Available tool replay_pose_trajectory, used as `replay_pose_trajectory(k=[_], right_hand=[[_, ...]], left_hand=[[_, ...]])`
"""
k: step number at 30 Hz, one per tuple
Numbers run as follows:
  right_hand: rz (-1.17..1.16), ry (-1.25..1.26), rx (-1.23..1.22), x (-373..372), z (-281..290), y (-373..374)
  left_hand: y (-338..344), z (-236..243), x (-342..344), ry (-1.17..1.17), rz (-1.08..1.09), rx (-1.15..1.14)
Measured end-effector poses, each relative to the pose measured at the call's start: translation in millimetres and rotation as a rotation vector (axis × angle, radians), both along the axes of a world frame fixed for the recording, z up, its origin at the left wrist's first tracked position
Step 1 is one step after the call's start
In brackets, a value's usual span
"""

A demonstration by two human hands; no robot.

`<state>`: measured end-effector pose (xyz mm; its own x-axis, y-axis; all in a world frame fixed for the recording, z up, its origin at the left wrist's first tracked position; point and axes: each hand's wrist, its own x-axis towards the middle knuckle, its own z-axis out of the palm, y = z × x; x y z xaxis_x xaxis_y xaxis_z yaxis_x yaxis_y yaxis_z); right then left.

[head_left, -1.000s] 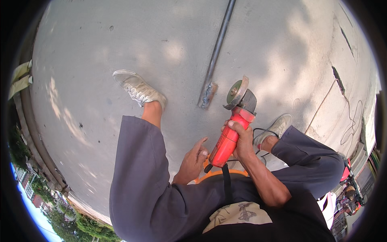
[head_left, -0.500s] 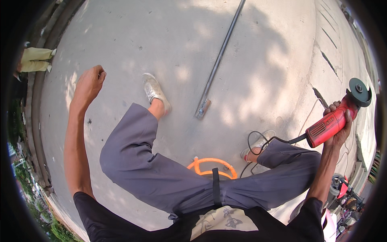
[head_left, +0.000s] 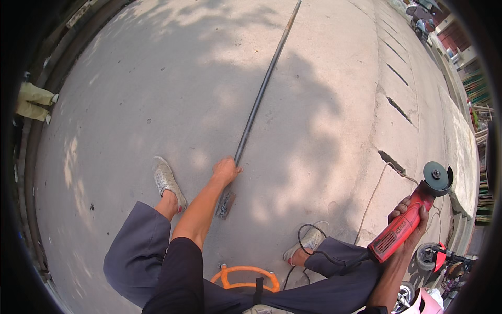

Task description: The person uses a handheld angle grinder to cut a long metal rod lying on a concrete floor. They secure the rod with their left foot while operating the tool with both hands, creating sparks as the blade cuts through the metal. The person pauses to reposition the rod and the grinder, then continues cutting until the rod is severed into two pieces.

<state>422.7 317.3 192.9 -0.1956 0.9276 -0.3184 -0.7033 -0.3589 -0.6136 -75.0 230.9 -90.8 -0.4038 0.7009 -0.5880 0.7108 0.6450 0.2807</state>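
Note:
A long dark metal pipe (head_left: pixel 257 107) lies on the ground, running from near my feet to the far edge of the view. My left hand (head_left: pixel 226 170) is closed round it close to its near end. Just below that hand, a rough, rusty metal piece (head_left: pixel 225 204) sits at the pipe's end. In my right hand (head_left: pixel 413 219), off to the right, is a red angle grinder (head_left: pixel 398 231), held by its body. Its grey-green disc (head_left: pixel 437 177) points up and away from me, partly covered by a guard. Whether the disc spins I cannot tell.
The black power cord (head_left: pixel 308 251) loops past my right shoe (head_left: pixel 312 238). An orange curved frame (head_left: pixel 246 270) is between my legs. Slotted openings (head_left: pixel 398 109) line the concrete at right. A scooter wheel (head_left: pixel 426 256) stands lower right; another person's trousered legs (head_left: pixel 34 99) show far left.
My left hand has come down from the left, where it was empty, and taken hold of the pipe. The grinder is lower and slightly left in the view, which has also shifted.

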Motion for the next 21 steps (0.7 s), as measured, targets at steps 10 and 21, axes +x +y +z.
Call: replay_pose_trajectory(k=[10,21], right_hand=[[-0.059,-0.010,-0.077,-2.3,6.8,-4.3],[-0.036,-0.004,-0.072,5.0,-7.3,-6.6]], left_hand=[[20.7,-36.5,-17.2,0.024,-0.121,0.027],[27.1,73.1,-10.1,0.017,-0.318,0.019]])
